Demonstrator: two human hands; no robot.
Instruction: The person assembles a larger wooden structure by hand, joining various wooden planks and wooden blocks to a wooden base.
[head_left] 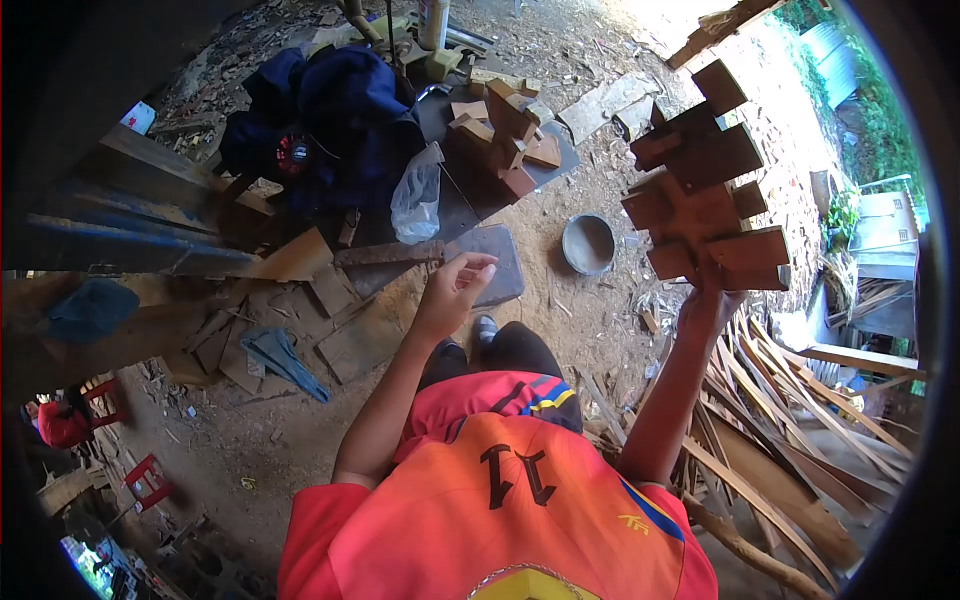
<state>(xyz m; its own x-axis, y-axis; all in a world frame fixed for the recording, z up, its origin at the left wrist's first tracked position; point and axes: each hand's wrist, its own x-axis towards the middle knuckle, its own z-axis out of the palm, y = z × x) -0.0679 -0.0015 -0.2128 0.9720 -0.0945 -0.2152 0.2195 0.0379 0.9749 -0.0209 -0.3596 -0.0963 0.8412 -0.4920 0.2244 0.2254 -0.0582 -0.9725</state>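
Note:
My right hand (708, 305) is raised on the right and grips the lower end of a wooden piece (700, 205) built of several stacked, stepped blocks. Nothing shows in my left hand (462, 285), which is held up at the centre with its fingers apart and slightly curled. Below and behind it lies a dark grey board (500, 262), with a long narrow wooden bar (390, 253) at its left. A clear plastic bag (417, 195) rests on the dark table top (465, 190). Beyond the bag, a second group of joined wooden blocks (512, 130) stands on the table.
A round bowl (588, 244) sits on the ground right of the board. Dark blue cloth (340, 120) covers the table's left part. Long wood strips (790, 420) are piled at the right. Wood scraps and a blue item (285, 362) lie at the left. A person in red (62, 424) is far left.

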